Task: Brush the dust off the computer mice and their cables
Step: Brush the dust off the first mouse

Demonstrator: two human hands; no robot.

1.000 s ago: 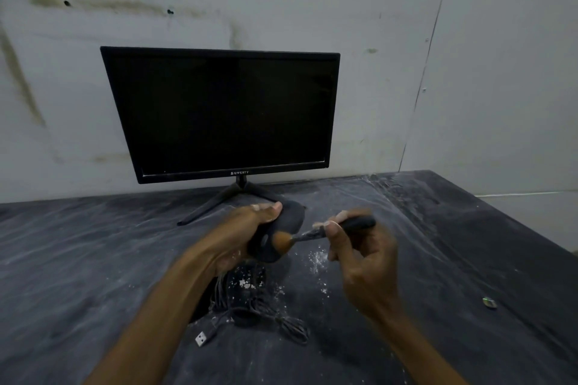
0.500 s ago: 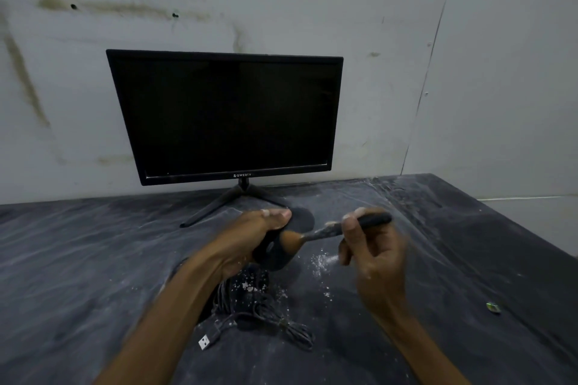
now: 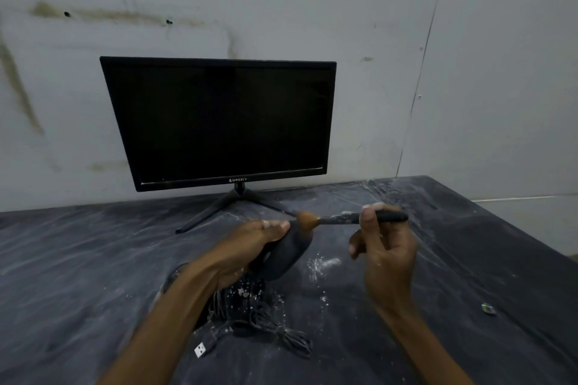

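your left hand [image 3: 247,251] holds the black mouse [image 3: 289,255] up off the tabletop [image 3: 78,259]. your right hand [image 3: 386,247] grips the brush [image 3: 347,218], its tip at the mouse's top edge. sweep softly away, then brush the cables [image 3: 250,319] underneath.

Your left hand [image 3: 250,247] covered the near side of the dark grey rounded computer mouse [image 3: 289,255], so its buttons could not be seen. Beneath your left forearm, a second black mouse speckled with white dust [image 3: 245,292] was mostly hidden among its tangled black cables [image 3: 281,334]. Both your forearms were cut off by the bottom edge. A small greenish object [image 3: 488,308] at the right was too small to identify.
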